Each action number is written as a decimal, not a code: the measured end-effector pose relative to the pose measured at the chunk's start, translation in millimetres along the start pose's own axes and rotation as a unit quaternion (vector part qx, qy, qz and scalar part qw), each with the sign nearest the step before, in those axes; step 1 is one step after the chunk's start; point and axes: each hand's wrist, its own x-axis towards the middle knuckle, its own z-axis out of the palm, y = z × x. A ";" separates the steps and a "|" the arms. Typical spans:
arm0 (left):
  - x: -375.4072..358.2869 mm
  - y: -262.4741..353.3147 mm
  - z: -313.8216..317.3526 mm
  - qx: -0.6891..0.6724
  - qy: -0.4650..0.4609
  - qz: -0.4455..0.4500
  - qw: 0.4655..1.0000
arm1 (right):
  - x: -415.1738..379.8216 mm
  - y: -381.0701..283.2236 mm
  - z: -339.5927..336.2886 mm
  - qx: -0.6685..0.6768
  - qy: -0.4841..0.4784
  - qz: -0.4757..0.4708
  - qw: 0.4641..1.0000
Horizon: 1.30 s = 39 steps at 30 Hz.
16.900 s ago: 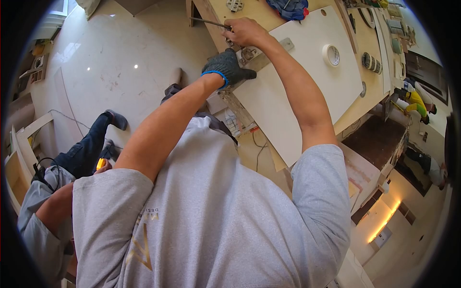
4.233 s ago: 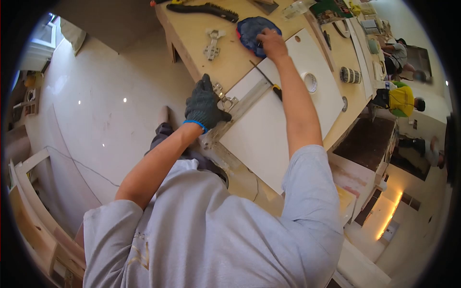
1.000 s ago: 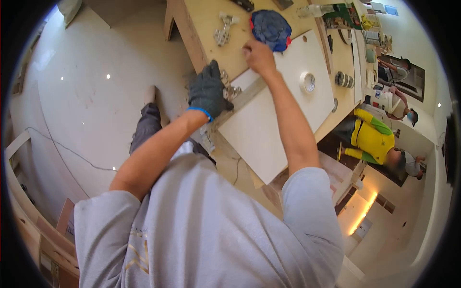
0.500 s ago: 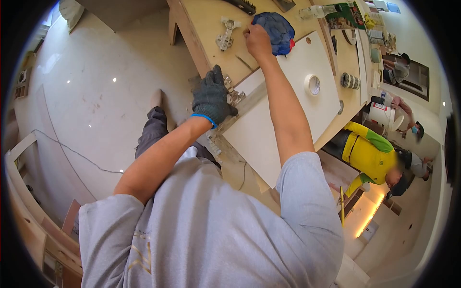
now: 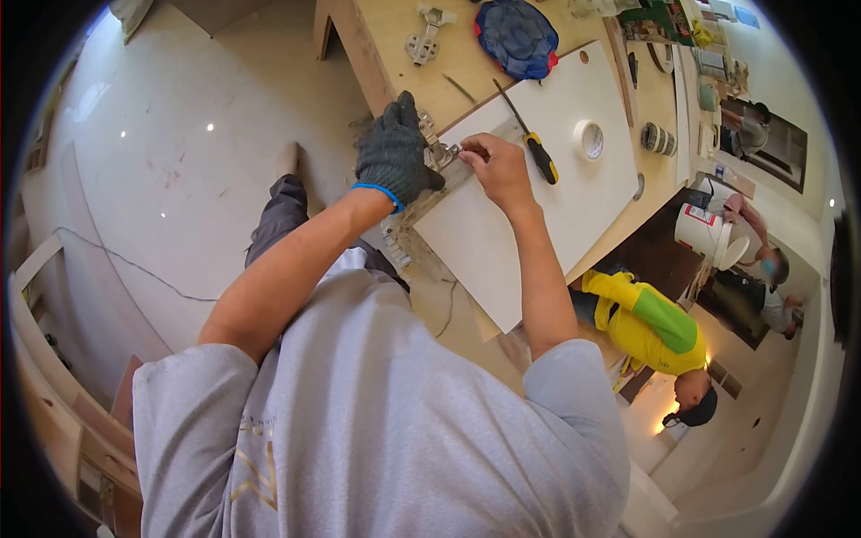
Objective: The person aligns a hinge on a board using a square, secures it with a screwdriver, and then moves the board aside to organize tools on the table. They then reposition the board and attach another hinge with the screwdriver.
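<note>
A white panel [image 5: 556, 206] lies on the plywood workbench with a metal cabinet hinge [image 5: 438, 154] at its near left edge. My left hand [image 5: 392, 154], in a dark knit glove with a blue cuff, rests beside the hinge, fingers stretched out. Bare, my right hand [image 5: 500, 172] has thumb and forefinger pinched at the hinge's right end. Whatever small thing is between those fingertips is too small to make out. Just right of that hand, a yellow-and-black screwdriver [image 5: 540, 157] lies on the panel. A second hinge [image 5: 427, 38] sits farther up the bench.
A roll of white tape [image 5: 588, 140] stands on the panel. Beyond it are a blue fabric item with red trim [image 5: 516, 40] and a dark striped roll [image 5: 658, 139]. A person in a yellow-green top [image 5: 655, 325] is on the right, near a white bucket [image 5: 701, 229].
My right hand has come from the blue fabric item down to the hinge. With that arm moved aside, the screwdriver shows on the panel. My gloved left hand stays by the hinge.
</note>
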 end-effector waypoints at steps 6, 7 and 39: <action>0.3 -0.3 0.2 -0.002 0.003 0.005 1.000 | 3.7 9.3 7.3 -0.060 0.023 -0.099 0.993; -0.4 0.2 -0.3 -0.001 0.004 0.003 1.000 | 5.1 11.7 8.5 -0.053 0.028 -0.102 0.993; 0.3 -1.5 3.6 0.017 0.012 0.005 1.000 | 8.2 7.8 12.8 -0.133 0.022 -0.120 0.984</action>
